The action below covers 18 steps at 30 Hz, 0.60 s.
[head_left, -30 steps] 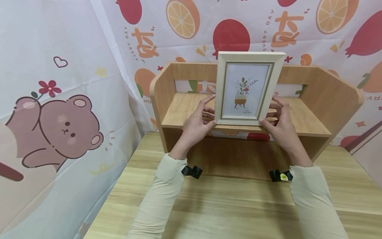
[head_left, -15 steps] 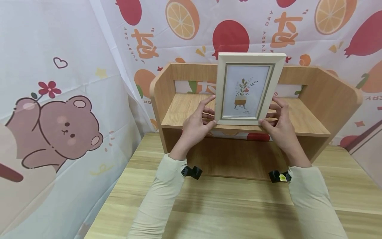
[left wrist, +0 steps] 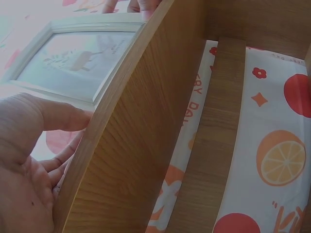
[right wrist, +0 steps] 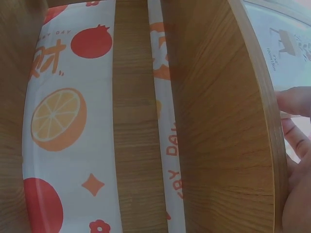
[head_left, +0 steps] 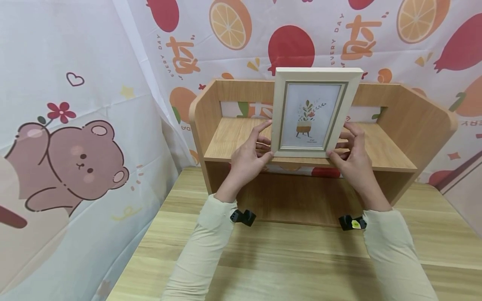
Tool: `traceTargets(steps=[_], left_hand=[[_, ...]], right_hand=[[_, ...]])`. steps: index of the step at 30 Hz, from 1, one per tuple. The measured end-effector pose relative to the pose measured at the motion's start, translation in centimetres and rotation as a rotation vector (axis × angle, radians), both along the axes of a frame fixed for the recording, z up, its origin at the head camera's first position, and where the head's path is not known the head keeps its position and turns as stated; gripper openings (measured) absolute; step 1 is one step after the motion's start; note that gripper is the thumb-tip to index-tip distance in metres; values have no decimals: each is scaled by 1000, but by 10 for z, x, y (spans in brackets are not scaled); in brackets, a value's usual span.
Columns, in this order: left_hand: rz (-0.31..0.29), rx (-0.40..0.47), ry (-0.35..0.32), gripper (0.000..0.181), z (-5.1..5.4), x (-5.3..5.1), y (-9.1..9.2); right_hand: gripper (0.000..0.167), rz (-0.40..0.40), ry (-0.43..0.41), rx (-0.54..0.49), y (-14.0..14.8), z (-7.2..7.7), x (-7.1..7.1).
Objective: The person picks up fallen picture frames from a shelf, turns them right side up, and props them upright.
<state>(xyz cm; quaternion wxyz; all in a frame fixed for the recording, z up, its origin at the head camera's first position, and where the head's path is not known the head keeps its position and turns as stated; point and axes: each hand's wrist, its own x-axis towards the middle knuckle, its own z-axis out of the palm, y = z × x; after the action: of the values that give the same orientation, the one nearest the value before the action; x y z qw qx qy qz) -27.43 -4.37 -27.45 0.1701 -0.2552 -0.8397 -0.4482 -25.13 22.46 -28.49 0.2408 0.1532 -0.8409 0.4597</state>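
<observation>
A cream picture frame (head_left: 278,113) with a potted-plant print stands upright at the front edge of the wooden shelf's upper board (head_left: 380,146). The left hand (head_left: 248,156) holds its lower left side, thumb at the bottom corner and fingers along the side. At the lower right side the right hand (head_left: 353,156) grips it the same way. In the left wrist view the left hand (left wrist: 34,141) has its thumb beside the frame (left wrist: 92,20) and the board edge. The right wrist view shows part of the right hand (right wrist: 297,131) at the frame's corner. The frame's back is hidden.
The shelf's side panels rise at left (head_left: 201,121) and right (head_left: 425,121), with a lower compartment (head_left: 297,200) under the board. The shelf stands on a light wood table (head_left: 286,263). Printed cloth hangs behind (head_left: 248,62) and at the left (head_left: 143,125).
The top of the picture frame has tipped slightly forward and down, while its bottom edge stays at the board's front. Both hands keep their hold with hardly any movement.
</observation>
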Motion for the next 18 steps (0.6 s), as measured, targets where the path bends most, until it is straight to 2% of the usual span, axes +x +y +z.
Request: traceTargets(steps=[6,10,13,18], left_hand=[[0,1,7,71,0,0,0],[4,1,11,71,-1,-1,0],[7,-2,9,71,-1,-1,-1],[2,-1,0,70,-1,-1,0]], right_hand=[[73,-8,-8,-6,-1,1,1],[66,21,-1,-32,0,3,1],[60,52,16,-54,2,6,1],[58,41,5,-55,5,18,2]])
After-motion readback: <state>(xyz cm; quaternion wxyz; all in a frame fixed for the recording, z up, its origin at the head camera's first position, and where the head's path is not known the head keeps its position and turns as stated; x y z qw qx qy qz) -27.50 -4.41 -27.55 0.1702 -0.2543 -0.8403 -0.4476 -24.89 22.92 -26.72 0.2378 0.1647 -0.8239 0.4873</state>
